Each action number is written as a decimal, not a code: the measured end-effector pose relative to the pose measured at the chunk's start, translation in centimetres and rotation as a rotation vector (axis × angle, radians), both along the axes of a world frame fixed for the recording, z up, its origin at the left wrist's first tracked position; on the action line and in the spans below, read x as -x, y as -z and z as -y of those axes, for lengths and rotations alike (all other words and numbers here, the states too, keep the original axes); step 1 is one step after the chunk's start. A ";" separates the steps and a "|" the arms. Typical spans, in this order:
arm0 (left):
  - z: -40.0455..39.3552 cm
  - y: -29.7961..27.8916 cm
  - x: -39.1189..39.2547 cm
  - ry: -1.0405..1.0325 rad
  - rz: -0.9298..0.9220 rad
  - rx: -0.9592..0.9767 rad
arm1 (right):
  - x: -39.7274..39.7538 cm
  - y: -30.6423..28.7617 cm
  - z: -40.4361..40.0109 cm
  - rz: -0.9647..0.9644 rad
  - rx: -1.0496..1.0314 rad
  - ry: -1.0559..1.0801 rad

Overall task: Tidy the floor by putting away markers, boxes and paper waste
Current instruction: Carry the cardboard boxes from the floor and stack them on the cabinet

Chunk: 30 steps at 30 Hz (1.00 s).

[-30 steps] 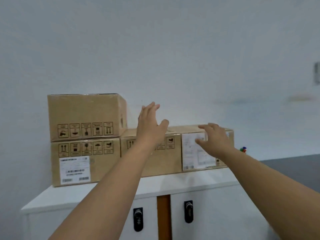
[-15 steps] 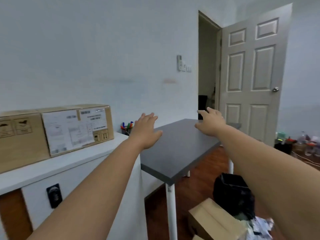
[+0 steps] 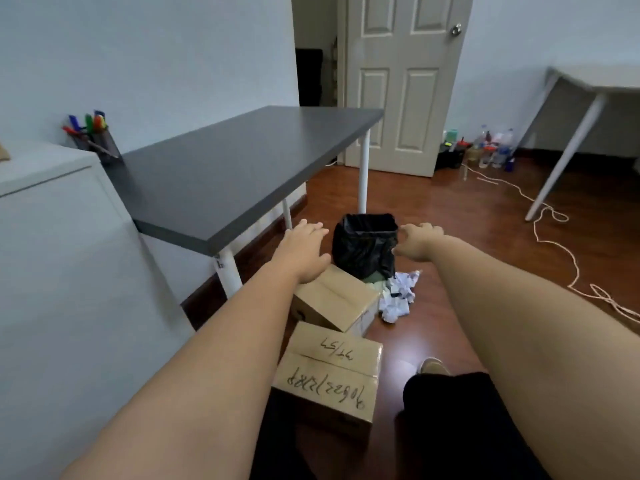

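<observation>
Head view: markers (image 3: 90, 123) sit in their cup; two cardboard boxes (image 3: 334, 299) and crumpled paper (image 3: 398, 296) remain at 6 o'clock of the bin (image 3: 363, 244). Left hand (image 3: 303, 251) and right hand (image 3: 417, 242) hover, fingers released.

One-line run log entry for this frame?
hands: left hand, right hand open, empty | floor: two boxes, crumpled paper by bin

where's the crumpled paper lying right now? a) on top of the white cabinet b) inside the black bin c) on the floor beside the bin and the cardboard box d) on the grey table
c: the crumpled paper lies on the wooden floor, at the foot of the black bin and right of the nearer-to-bin cardboard box.
</observation>
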<state>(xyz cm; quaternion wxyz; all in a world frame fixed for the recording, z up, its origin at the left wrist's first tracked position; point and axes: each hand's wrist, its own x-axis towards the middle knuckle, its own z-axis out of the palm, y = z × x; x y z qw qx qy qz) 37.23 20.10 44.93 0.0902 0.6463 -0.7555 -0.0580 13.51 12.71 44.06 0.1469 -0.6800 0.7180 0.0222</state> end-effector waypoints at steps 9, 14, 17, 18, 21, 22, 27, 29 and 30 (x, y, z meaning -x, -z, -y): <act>0.5 16.3 2.7 -0.185 -0.249 -0.398 | 1.7 14.1 2.7 -0.081 -0.215 -0.092; -0.3 24.0 4.6 -0.296 -0.360 -0.591 | 1.7 22.4 3.8 -0.070 -0.352 -0.158; -1.0 27.7 5.4 -0.377 -0.395 -0.722 | 1.5 26.9 4.6 -0.062 -0.435 -0.189; -1.1 28.8 5.6 -0.407 -0.413 -0.760 | 1.4 28.3 4.8 -0.052 -0.463 -0.180; -1.4 32.1 6.1 -0.577 -0.610 -0.849 | 1.1 32.2 5.7 -0.023 -0.498 -0.189; -1.5 32.9 6.3 -0.668 -0.711 -0.874 | 1.0 33.3 6.0 -0.016 -0.517 -0.193; -3.0 36.4 7.6 -1.078 -1.031 -0.992 | 0.5 37.9 6.7 0.029 -0.567 -0.177; -3.3 37.7 8.3 -1.185 -1.081 -1.051 | 0.3 39.3 6.7 0.043 -0.573 -0.164; -3.3 38.2 8.7 -1.225 -1.109 -1.091 | 0.2 39.9 6.7 0.057 -0.568 -0.152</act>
